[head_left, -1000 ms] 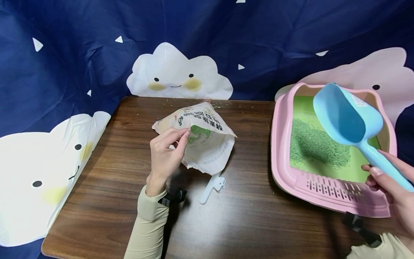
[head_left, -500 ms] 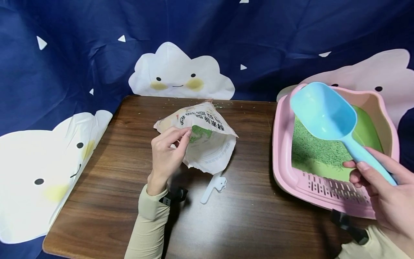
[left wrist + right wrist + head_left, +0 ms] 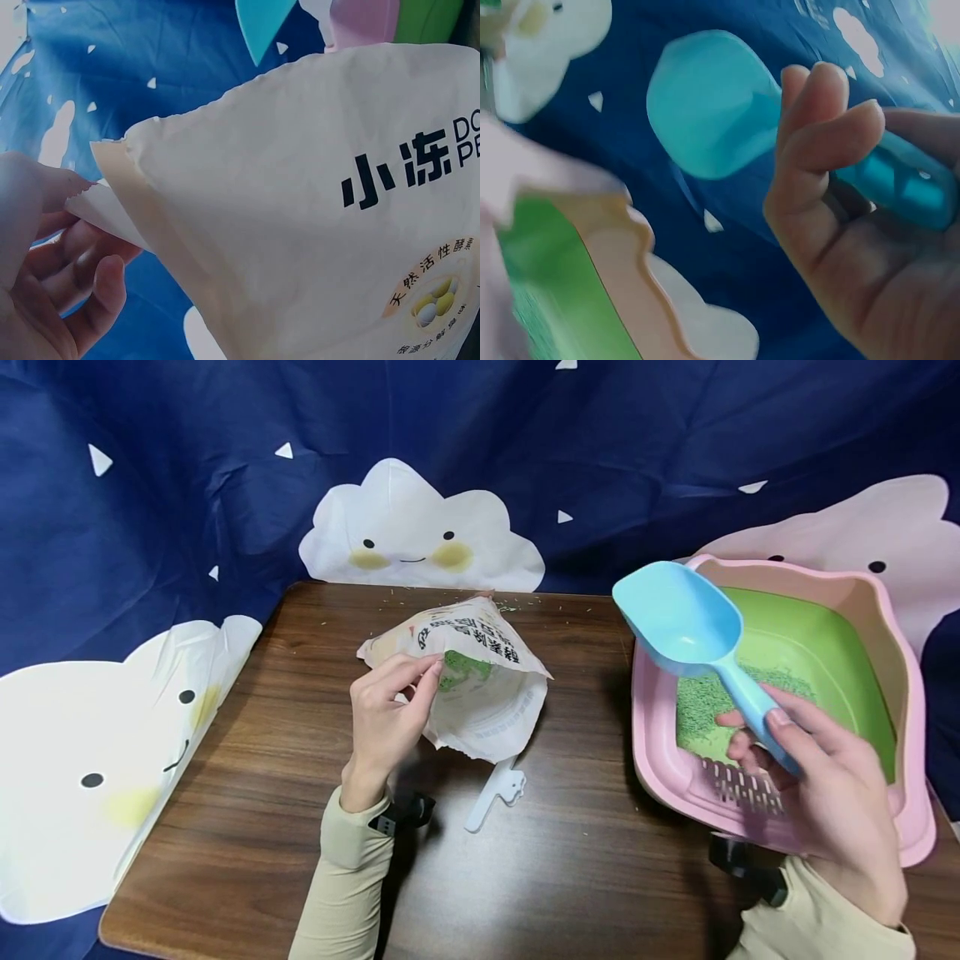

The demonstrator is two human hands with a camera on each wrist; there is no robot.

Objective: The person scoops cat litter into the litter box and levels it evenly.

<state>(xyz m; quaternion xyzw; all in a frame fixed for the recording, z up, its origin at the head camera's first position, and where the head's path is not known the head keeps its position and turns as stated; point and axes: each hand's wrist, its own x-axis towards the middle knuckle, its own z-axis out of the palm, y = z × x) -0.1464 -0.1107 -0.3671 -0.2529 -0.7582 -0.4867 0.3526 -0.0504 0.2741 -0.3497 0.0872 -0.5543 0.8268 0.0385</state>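
My left hand pinches the torn edge of a white paper bag between thumb and fingers. The bag lies with its mouth towards me, green pellets showing inside. In the left wrist view, the bag's printed side fills most of the picture. My right hand grips the handle of a light blue scoop, held above the left rim of a pink litter box. The scoop's bowl looks empty. Green litter lies on the box's green floor, partly hidden by the scoop and hand.
A small pale-blue flat tool with a cat-shaped cutout lies on the brown wooden table, one end under the bag. Loose pellets are scattered near the back edge. A dark blue cloud-print curtain hangs behind.
My right hand has carried the scoop left, from over the litter box's right half to its left rim, and turned the bowl further up. My left hand and the bag have stayed put.
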